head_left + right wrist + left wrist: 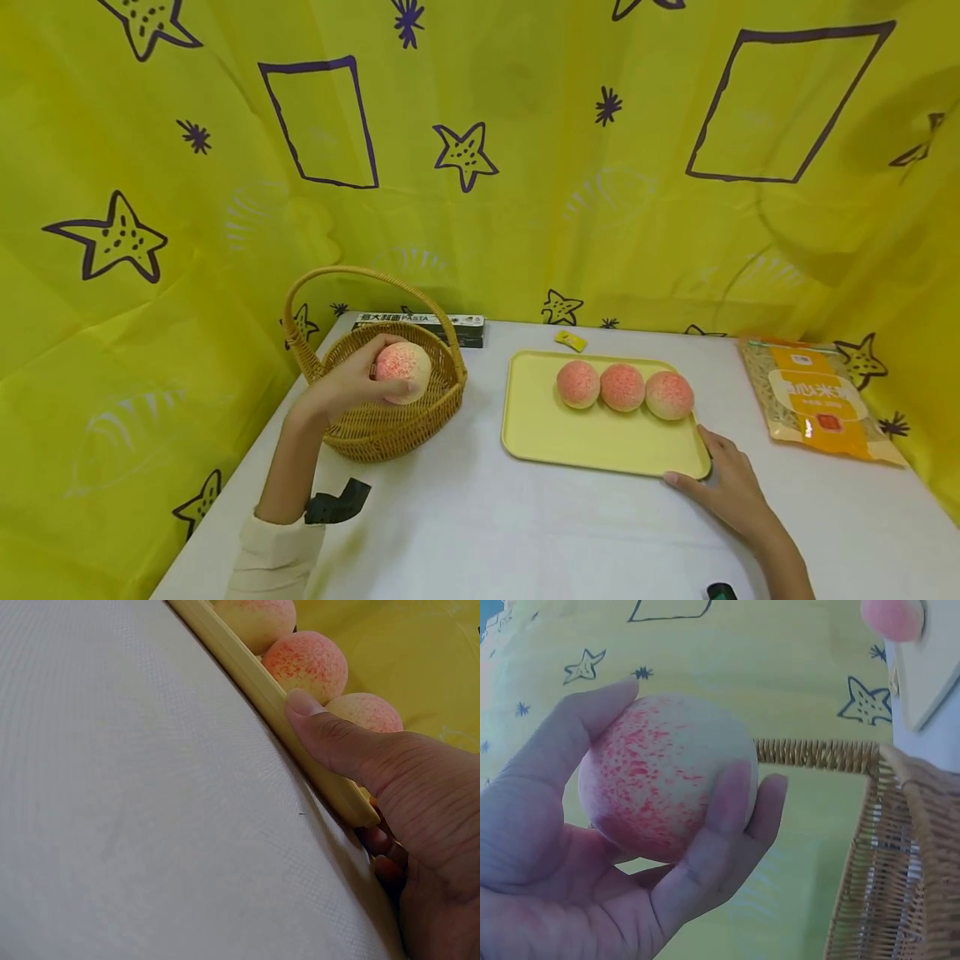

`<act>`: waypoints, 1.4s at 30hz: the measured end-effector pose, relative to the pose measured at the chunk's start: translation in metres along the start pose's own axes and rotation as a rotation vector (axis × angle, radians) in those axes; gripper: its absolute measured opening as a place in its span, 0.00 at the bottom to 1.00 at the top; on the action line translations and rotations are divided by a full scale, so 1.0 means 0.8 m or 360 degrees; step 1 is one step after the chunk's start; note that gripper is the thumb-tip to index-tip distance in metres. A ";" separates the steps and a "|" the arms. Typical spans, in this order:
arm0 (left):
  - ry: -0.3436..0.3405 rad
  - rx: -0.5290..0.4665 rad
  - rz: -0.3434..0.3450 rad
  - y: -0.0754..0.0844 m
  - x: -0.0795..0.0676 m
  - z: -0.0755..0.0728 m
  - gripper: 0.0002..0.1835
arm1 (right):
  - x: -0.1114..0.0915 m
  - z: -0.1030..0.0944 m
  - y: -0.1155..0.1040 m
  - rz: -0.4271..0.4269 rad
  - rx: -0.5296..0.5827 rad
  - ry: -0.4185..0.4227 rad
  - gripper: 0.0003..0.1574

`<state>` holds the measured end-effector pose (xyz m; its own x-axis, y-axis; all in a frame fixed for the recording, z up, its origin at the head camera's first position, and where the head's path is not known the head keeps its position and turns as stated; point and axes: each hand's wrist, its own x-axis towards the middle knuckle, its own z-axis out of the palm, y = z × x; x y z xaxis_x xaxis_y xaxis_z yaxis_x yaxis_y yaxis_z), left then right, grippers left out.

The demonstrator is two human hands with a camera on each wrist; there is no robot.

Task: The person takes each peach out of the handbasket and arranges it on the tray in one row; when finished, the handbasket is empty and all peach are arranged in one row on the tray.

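My left hand (pixel 348 379) grips a pink-and-cream peach (pixel 403 372) over the wicker basket (pixel 390 442). Its fingers and thumb curl around the fruit in the left wrist view, where the peach (pixel 667 776) shows speckled red on one side. At the right, my right hand (pixel 723 483) holds the near right corner of a yellow tray (pixel 585 446). In the right wrist view the thumb lies against the rim of the tray (pixel 251 679), with other fingers partly hidden around the corner. Three peaches (pixel 622 387) sit in a row along the tray's far right part.
Behind the basket lies a pasta box (pixel 472 332), partly hidden. A small yellow packet (pixel 571 340) is beyond the tray. A bag of dry noodles (pixel 821 400) lies at the far right. Yellow patterned curtain (pixel 525 225) surrounds the white table (pixel 480 525). The tall basket handle (pixel 360 271) arches over the basket.
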<state>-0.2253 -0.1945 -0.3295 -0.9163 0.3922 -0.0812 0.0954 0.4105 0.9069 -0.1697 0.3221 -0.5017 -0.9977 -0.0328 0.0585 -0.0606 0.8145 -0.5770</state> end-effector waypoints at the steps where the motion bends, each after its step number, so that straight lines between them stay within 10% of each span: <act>1: -0.0014 -0.0023 0.0009 0.001 -0.002 0.003 0.36 | 0.000 0.000 -0.001 0.0003 0.0005 -0.0009 0.66; 22: -0.0196 -0.0134 0.0183 0.015 0.009 0.066 0.43 | -0.002 0.000 0.000 -0.0010 -0.0011 -0.0016 0.66; 42: -0.0244 -0.0171 0.0129 0.001 0.082 0.165 0.39 | -0.002 0.000 -0.002 -0.0032 0.0017 0.0014 0.64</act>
<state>-0.2339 -0.0598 -0.3889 -0.8367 0.5443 -0.0605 0.1168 0.2853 0.9513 -0.1679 0.3207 -0.5012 -0.9960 -0.0439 0.0772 -0.0809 0.8074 -0.5845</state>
